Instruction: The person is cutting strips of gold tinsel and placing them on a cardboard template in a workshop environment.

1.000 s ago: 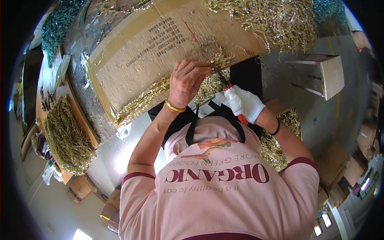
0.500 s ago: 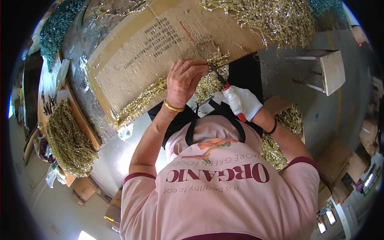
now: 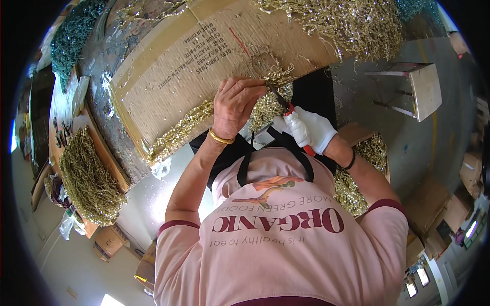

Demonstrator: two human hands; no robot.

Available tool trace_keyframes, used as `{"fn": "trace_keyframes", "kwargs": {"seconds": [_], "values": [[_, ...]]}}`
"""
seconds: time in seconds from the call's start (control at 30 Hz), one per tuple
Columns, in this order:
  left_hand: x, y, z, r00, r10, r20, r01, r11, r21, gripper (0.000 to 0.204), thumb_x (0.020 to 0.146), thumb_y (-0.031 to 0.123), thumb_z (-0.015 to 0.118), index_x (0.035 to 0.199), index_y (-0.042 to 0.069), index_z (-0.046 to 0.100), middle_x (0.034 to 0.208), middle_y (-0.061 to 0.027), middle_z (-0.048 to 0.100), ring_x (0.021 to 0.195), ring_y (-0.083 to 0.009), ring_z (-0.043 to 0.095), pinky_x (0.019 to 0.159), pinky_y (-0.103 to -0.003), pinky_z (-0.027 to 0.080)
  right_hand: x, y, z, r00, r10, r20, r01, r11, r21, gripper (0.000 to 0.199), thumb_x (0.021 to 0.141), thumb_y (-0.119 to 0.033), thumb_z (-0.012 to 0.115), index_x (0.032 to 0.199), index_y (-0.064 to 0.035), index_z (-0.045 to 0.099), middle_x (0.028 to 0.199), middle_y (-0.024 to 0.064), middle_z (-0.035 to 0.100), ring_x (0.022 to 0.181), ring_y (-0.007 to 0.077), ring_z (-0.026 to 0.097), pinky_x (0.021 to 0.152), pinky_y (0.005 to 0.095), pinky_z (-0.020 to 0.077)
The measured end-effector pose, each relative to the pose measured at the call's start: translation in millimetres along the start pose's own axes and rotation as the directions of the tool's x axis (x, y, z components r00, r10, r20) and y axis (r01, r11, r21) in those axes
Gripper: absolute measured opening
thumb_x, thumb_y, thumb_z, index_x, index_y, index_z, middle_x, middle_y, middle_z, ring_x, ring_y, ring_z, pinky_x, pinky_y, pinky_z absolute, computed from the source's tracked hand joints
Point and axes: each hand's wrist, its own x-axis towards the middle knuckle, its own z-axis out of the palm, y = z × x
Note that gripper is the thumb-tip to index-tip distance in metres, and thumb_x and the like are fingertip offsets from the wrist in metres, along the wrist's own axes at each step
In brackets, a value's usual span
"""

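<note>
My bare left hand [image 3: 236, 106] is closed in a pinch at the cardboard's near edge, on the stem end of a glittery gold sprig [image 3: 278, 76]. My right hand [image 3: 312, 133], in a white glove with wrapped fingers, grips red-handled pliers [image 3: 289, 108]. Their dark jaws reach up to the left fingertips and touch or nearly touch the sprig's stem; the exact contact is too small to make out. Beneath the hands, more gold glitter sprigs [image 3: 264, 113] lie along the edge, partly hidden by the left hand.
A flattened cardboard sheet [image 3: 168, 71] covers the worktable. At its far right lies a heap of gold sprigs [image 3: 352, 25]. Another gold bundle [image 3: 89, 178] rests on a board at left, below teal sprigs [image 3: 74, 38]. A box of gold sprigs [image 3: 352, 191] is by my right arm; a stool [image 3: 424, 92] stands beyond.
Both hands keep almost the same place and grip. The pliers' jaws stay at the left fingertips, and the sprig has shifted only slightly.
</note>
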Motion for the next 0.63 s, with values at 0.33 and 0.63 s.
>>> {"fn": "trace_keyframes", "kwargs": {"seconds": [0.33,0.63], "values": [[2,0,1,1.000,0.015,-0.006,-0.015,1.000,-0.010,0.019,0.069,0.000,0.065,0.086,0.009,0.062,0.092,-0.0021,0.064,0.085,-0.0204,0.058,0.070,-0.030,0.043,3,18,22,0.989,-0.062,-0.136,0.071,0.995,0.066,0.034,0.083,-0.036,0.046,0.082,-0.0026,0.054,0.069,0.0193,0.059,0.066,0.0382,0.059,0.055,0.0438,0.0475],[0,1,3,1.000,-0.014,0.011,0.013,1.000,0.007,0.021,0.067,0.007,0.069,0.086,0.011,0.060,0.097,0.0007,0.062,0.083,-0.0181,0.055,0.069,-0.031,0.040,5,23,25,0.906,0.107,0.409,-0.423,0.227,0.877,0.035,0.080,-0.039,0.062,0.085,-0.0061,0.052,0.058,-0.0023,0.049,0.042,0.0064,0.047,0.036,0.0203,0.0387]]}}
